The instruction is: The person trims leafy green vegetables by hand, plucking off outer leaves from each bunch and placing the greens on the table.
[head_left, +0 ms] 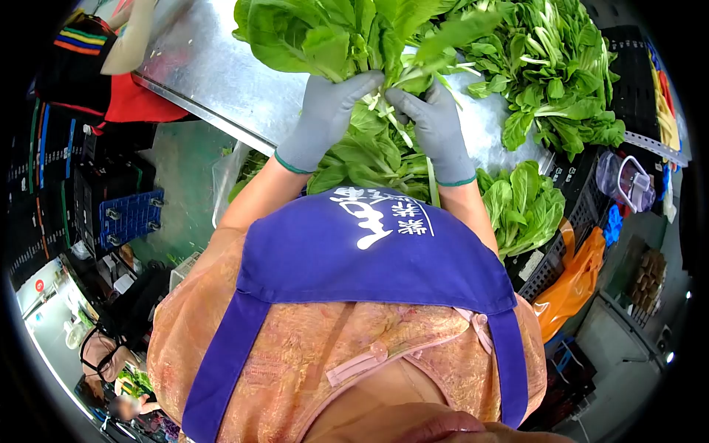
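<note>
Both my hands wear grey gloves and meet at the stems of a bunch of leafy greens (325, 37) over the metal table (214, 66). My left hand (332, 114) is closed round the stems from the left, thumb along the front. From the right, my right hand (432, 122) pinches leaves and stems close to my left fingertips. Some thin pale stems hang between the hands. Below them, near the apron, lie more loose greens (369, 151). The undersides of the fingers are partly hidden by leaves.
A large heap of greens (554, 74) covers the table's right side. More greens (521, 207) sit by a dark crate at the lower right, near an orange bag (572, 284). A blue crate (131, 216) stands at left. Another person (103, 354) is at the lower left.
</note>
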